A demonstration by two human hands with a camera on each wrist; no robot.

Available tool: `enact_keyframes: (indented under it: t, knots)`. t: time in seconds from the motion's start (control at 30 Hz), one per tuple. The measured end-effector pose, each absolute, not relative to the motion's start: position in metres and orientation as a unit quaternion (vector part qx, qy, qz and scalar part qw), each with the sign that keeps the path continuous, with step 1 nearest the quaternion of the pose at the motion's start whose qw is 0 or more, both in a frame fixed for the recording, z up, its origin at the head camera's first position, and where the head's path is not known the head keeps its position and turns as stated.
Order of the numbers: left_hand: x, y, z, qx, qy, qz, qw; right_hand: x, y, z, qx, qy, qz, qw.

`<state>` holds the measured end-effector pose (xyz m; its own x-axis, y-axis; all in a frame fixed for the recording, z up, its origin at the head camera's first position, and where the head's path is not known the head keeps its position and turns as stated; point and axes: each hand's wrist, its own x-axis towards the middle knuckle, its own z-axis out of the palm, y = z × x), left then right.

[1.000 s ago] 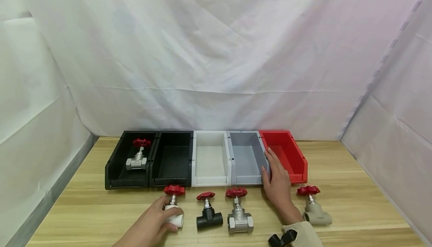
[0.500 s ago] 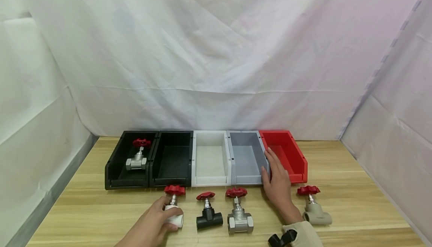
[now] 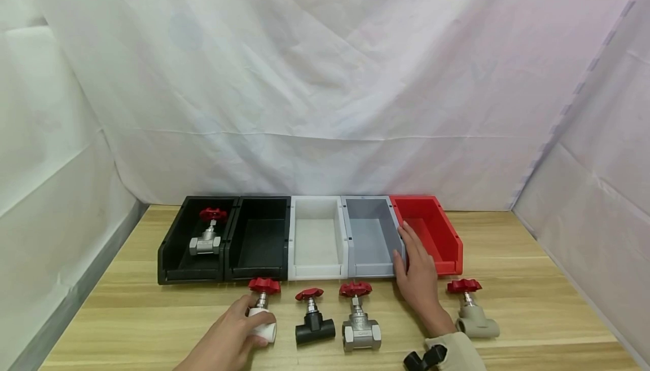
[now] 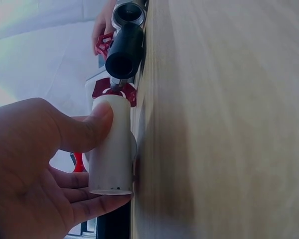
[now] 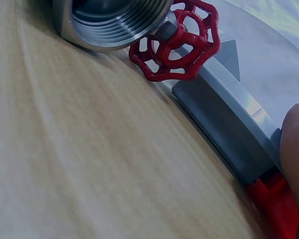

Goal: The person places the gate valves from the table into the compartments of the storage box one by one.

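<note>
My left hand (image 3: pixel 228 334) grips a white gate valve (image 3: pixel 264 326) by its plastic body, in front of the second black bin. The valve's red handwheel (image 3: pixel 264 286) points toward the bins. Seen from the left wrist, the thumb presses along the white body (image 4: pixel 112 149) while fingers curl beneath it, close to the tabletop. My right hand (image 3: pixel 418 278) rests, fingers extended, on the wall between the grey bin (image 3: pixel 373 269) and the red bin (image 3: pixel 451 258). Only part of that hand (image 5: pixel 296 149) enters the right wrist view.
A black valve (image 3: pixel 315 330), a metal valve (image 3: pixel 361 334) and a beige valve (image 3: pixel 476 326) lie along the table (image 3: pixel 127 326). Behind them stand the white bin (image 3: pixel 318 272) and two black bins, the leftmost bin (image 3: pixel 193 275) holding another metal valve (image 3: pixel 205 244).
The red handwheel of the white valve has shifted very slightly to the right, still in my left hand's grip. My right hand has stayed in place on the bins.
</note>
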<state>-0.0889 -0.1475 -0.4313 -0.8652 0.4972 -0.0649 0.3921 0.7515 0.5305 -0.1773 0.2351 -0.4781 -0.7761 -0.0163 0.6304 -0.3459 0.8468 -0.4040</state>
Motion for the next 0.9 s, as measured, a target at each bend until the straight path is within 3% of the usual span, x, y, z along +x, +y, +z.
enact_keyframes:
  t: [0.53, 0.77, 0.9]
  knots:
    - [-0.085, -0.148, -0.415, 0.270, 0.932, 0.239, 0.042, -0.177, 0.235, -0.477, 0.087, -0.912, 0.261, 0.305]
    - [-0.086, -0.143, -0.399, 0.235, 0.944, 0.230, 0.032, -0.178, 0.236, -0.477, 0.090, -0.909, 0.263, 0.310]
    - [-0.091, -0.143, -0.394, 0.239, 0.946, 0.220, -0.019, -0.177, 0.235, -0.479, 0.087, -0.911, 0.266, 0.303]
